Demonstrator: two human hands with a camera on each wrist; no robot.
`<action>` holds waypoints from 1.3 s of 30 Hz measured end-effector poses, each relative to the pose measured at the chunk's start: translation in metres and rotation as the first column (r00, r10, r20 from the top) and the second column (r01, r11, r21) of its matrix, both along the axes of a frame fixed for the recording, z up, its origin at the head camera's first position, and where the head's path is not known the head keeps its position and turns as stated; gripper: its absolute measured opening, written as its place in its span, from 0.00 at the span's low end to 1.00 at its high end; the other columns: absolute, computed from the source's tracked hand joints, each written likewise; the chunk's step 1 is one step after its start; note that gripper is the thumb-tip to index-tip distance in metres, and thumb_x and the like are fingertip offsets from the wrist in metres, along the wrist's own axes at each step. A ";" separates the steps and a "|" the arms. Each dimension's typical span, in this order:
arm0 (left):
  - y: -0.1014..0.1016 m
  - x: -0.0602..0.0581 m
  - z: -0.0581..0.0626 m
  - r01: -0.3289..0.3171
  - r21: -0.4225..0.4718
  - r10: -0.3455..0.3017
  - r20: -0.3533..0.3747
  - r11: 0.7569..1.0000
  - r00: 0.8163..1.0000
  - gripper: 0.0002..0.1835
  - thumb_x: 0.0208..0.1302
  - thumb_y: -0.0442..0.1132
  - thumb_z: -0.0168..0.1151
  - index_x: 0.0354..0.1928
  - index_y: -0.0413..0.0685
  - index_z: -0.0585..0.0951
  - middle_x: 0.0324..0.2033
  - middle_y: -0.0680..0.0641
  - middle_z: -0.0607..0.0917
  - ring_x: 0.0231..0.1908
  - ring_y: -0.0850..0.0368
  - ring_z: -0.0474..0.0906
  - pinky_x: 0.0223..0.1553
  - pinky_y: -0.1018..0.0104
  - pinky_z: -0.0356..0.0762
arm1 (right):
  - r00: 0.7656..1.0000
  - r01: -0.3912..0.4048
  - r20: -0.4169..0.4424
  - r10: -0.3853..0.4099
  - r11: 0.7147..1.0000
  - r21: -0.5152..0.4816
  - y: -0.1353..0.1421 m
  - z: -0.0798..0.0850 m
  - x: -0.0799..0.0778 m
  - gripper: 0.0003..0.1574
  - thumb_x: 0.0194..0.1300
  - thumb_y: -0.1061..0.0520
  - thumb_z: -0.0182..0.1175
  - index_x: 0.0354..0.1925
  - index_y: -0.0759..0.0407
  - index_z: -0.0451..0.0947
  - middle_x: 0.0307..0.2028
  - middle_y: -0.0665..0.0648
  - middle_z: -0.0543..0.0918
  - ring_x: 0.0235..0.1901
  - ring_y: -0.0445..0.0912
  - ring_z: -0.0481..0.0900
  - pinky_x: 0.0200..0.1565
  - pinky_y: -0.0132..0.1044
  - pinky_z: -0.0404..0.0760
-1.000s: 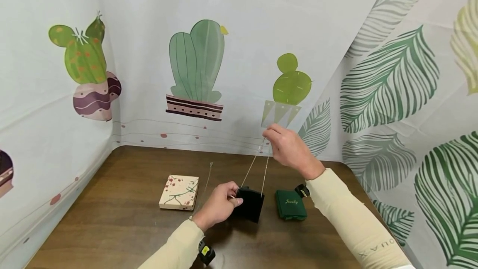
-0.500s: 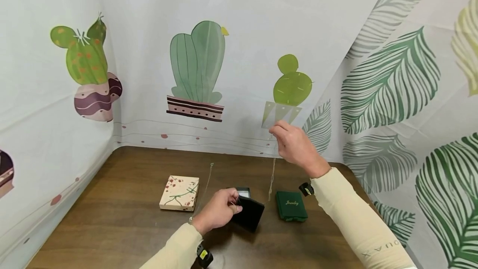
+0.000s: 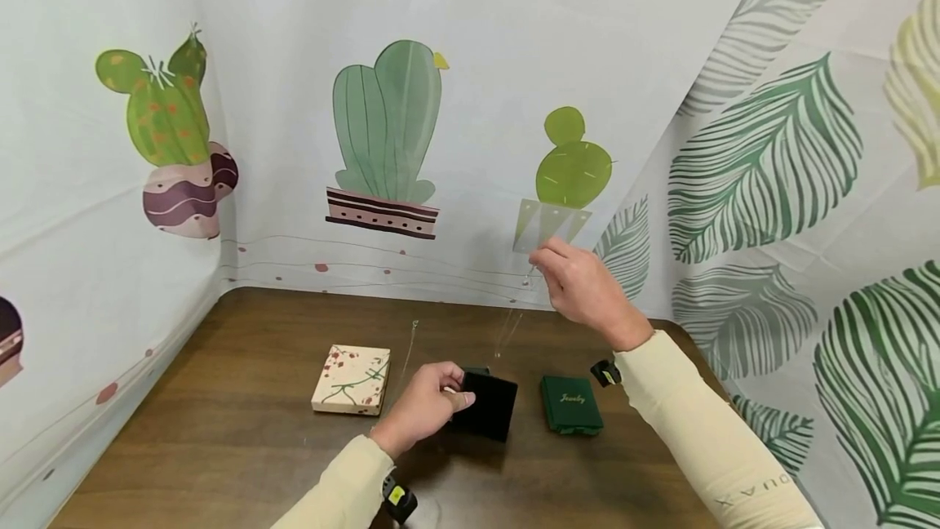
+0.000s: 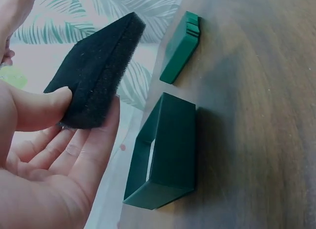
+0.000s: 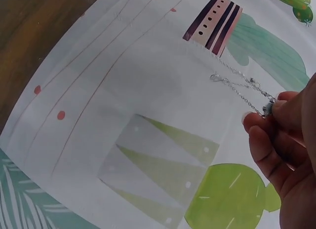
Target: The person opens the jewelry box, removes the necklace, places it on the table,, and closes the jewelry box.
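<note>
My left hand pinches a black foam insert by one edge, thumb on one face and fingers behind. It is tilted above an open green jewelry box base, whose inside shows something pale. Up and to the right, my right hand pinches a thin silver necklace between thumb and fingertips. In the right wrist view, a small bluish pendant or bead sits at the fingertips and the chain trails away from them. In the head view, the chain's lower end dangles behind the foam insert.
The green lid marked "Jewelry" lies right of the foam. A cream box with a branch-and-blossom print is at left. Another thin chain lies on the brown table beside it. A cactus-print cloth stands behind.
The necklace was stretched in a loop between my right hand and the foam; it came loose and now swings leftward. My right hand shifted slightly right. The foam dipped, then rose again.
</note>
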State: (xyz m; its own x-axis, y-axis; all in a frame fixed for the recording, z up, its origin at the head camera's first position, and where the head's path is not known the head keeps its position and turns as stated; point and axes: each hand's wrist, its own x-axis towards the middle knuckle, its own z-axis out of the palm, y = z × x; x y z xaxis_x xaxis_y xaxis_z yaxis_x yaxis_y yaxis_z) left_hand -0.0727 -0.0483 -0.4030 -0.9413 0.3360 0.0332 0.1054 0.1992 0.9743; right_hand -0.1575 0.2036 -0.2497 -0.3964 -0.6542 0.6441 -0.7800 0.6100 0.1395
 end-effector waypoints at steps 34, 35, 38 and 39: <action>-0.008 -0.004 0.003 -0.214 -0.062 0.218 0.074 0.975 0.973 0.18 0.73 0.35 0.62 0.60 0.32 0.80 0.49 0.37 0.85 0.48 0.49 0.83 0.48 0.55 0.82 | 0.997 -0.022 0.074 0.019 0.999 0.035 0.012 -0.010 0.020 0.13 0.66 0.73 0.60 0.41 0.60 0.86 0.38 0.53 0.85 0.28 0.41 0.81 0.29 0.34 0.82; -0.008 -0.004 0.004 -0.218 -0.061 0.222 0.076 0.974 0.972 0.18 0.73 0.35 0.63 0.60 0.32 0.80 0.49 0.37 0.85 0.48 0.49 0.83 0.48 0.55 0.82 | 0.997 -0.021 0.077 0.019 0.999 0.033 0.012 -0.010 0.020 0.13 0.66 0.73 0.60 0.41 0.60 0.86 0.38 0.53 0.85 0.27 0.41 0.80 0.28 0.34 0.81; -0.009 -0.004 0.004 -0.231 -0.058 0.235 0.078 0.971 0.969 0.18 0.72 0.35 0.63 0.59 0.32 0.80 0.48 0.38 0.85 0.47 0.50 0.82 0.48 0.56 0.82 | 0.996 -0.023 0.085 0.020 0.999 0.030 0.013 -0.011 0.020 0.13 0.66 0.73 0.60 0.41 0.60 0.86 0.38 0.53 0.85 0.26 0.40 0.79 0.28 0.33 0.80; -0.008 -0.004 0.004 -0.236 -0.055 0.240 0.079 0.970 0.968 0.17 0.72 0.35 0.63 0.58 0.32 0.81 0.47 0.38 0.84 0.47 0.50 0.82 0.47 0.57 0.81 | 0.996 -0.025 0.087 0.022 0.999 0.031 0.013 -0.011 0.020 0.13 0.66 0.73 0.60 0.41 0.60 0.86 0.39 0.53 0.85 0.26 0.40 0.79 0.28 0.33 0.80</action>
State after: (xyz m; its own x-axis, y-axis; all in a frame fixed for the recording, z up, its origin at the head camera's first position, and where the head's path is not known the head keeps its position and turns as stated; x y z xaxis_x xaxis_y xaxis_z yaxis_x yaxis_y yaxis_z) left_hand -0.0769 -0.0566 -0.3994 -0.9930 0.1017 -0.0596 -0.0322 0.2525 0.9671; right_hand -0.1371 0.2167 -0.2612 -0.4339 -0.6839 0.5865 -0.8043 0.5874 0.0899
